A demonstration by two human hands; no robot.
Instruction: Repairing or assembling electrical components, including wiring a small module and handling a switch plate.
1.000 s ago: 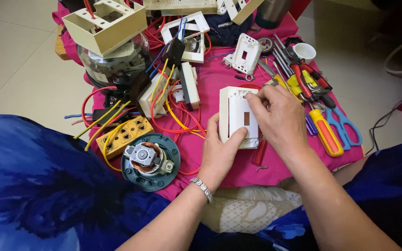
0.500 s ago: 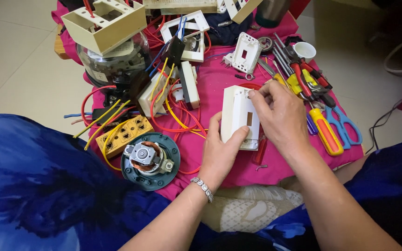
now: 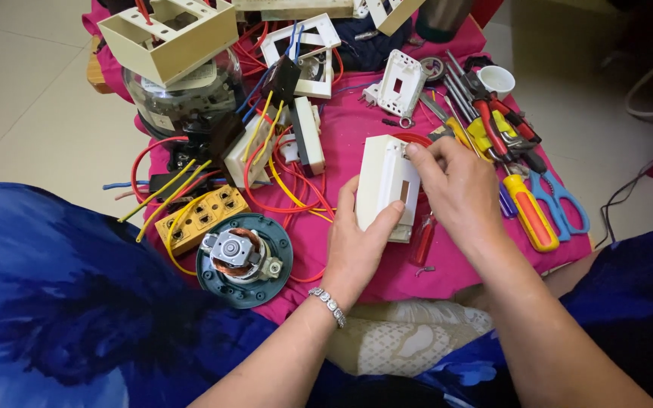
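Observation:
A white plastic switch box (image 3: 384, 181) stands tilted on the pink cloth (image 3: 357, 121). My left hand (image 3: 357, 245) grips its near edge, thumb on the front face beside a small rectangular slot. My right hand (image 3: 459, 193) holds its right side, with the fingertips pinching at the top edge of the front face. A small red screwdriver (image 3: 422, 238) lies on the cloth under my right hand.
Left of the box lie tangled red and yellow wires (image 3: 281, 170), a yellow socket strip (image 3: 202, 217) and a motor on a green round base (image 3: 243, 257). Right are a yellow-handled screwdriver (image 3: 527, 215), blue scissors (image 3: 561, 200) and pliers (image 3: 504, 128). A glass-domed meter (image 3: 183, 94) stands behind.
The white box has shifted slightly in my hands; my right fingers have moved up to its top edge. My left hand keeps its grip.

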